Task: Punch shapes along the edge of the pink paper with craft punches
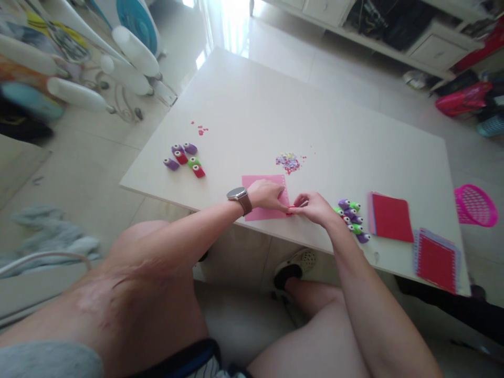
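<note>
A pink paper sheet (260,197) lies near the front edge of the white table (315,121). My left hand (269,195), with a watch on its wrist, rests on the sheet, fingers curled and pressing at its right edge. My right hand (314,206) is closed on a small red craft punch (293,210) at that same edge of the sheet. The punch is mostly hidden by my fingers.
Several small craft punches (352,218) lie right of my right hand, another group (185,159) at the left. A confetti pile (289,161) sits behind the sheet. Two red paper stacks (391,217) (436,260) lie at the right. A pink basket (475,205) stands on the floor.
</note>
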